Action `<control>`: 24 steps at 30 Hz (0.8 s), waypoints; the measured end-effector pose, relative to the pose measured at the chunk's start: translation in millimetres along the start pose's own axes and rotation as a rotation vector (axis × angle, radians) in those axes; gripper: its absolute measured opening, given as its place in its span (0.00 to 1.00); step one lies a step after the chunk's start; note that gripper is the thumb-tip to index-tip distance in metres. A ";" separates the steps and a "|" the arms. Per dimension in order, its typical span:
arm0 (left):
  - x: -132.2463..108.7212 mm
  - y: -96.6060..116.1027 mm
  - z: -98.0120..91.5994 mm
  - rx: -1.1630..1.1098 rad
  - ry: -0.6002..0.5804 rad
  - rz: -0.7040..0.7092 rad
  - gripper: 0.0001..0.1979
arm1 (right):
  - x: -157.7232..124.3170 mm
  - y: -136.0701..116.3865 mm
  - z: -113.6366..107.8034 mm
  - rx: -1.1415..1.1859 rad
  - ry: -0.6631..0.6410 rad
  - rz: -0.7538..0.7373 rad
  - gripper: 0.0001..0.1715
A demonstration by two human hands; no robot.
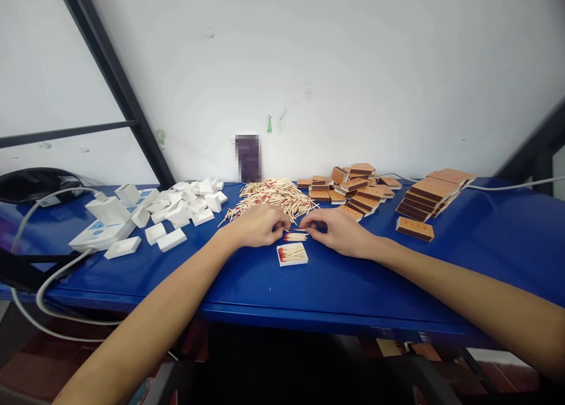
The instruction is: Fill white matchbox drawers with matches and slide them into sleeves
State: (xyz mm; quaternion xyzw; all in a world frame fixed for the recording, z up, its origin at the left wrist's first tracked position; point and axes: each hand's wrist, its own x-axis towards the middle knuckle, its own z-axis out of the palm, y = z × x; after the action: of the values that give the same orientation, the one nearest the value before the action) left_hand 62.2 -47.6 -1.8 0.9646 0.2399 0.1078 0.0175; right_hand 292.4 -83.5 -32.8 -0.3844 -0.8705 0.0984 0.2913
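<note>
My left hand (260,225) is closed in a pinch at the near edge of a heap of loose matches (276,196). A red match head shows by its fingertips, but I cannot make out what they hold. Facing it, my right hand (339,231) has thumb and forefinger closed at the end of a match (300,229). Just below the fingertips, a small row of matches (295,237) lies on the table with red heads to the left. Nearer to me sits a white matchbox tray (293,262), partly filled with matches pointing the same way.
White empty trays (176,208) lie piled on the left, beside a white device (103,225) with cables. Brown matchbox sleeves (357,187) are heaped at the right, and more stand stacked (430,193) farther right. The blue table (265,299) meets a white wall.
</note>
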 end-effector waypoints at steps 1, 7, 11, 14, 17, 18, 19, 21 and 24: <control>-0.1 0.5 -0.1 0.000 0.001 0.002 0.13 | -0.1 -0.5 0.2 0.007 -0.002 0.000 0.12; -0.6 2.3 -1.3 0.008 0.003 -0.008 0.12 | -1.6 -4.3 3.4 0.039 -0.007 -0.058 0.13; -0.7 2.0 -2.1 0.003 0.002 -0.016 0.13 | -2.5 -10.6 2.1 0.053 0.010 -0.074 0.12; -0.4 1.3 -1.9 0.000 0.008 -0.027 0.14 | -2.9 -13.5 0.5 0.033 0.026 -0.054 0.11; -0.1 1.8 -1.4 -0.012 0.030 -0.039 0.14 | -3.2 -12.4 1.0 0.011 0.013 -0.063 0.10; 0.1 2.3 -1.2 -0.023 0.035 -0.039 0.14 | -3.2 -11.6 1.5 0.005 0.008 -0.073 0.10; 0.1 2.9 -1.1 -0.037 0.039 -0.038 0.14 | -3.2 -10.8 2.1 0.000 0.006 -0.083 0.09; 0.3 3.9 -0.6 -0.061 0.046 -0.042 0.13 | -3.2 -9.6 2.9 -0.010 0.001 -0.096 0.08; 0.7 4.9 1.0 -0.078 0.052 -0.051 0.11 | -3.2 -8.9 3.3 -0.025 -0.011 -0.102 0.06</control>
State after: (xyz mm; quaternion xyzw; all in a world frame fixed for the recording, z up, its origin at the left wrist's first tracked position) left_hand 65.3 -51.6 -2.2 0.9537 0.2603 0.1415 0.0515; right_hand 286.7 -91.7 -33.3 -0.3424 -0.8918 0.0744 0.2863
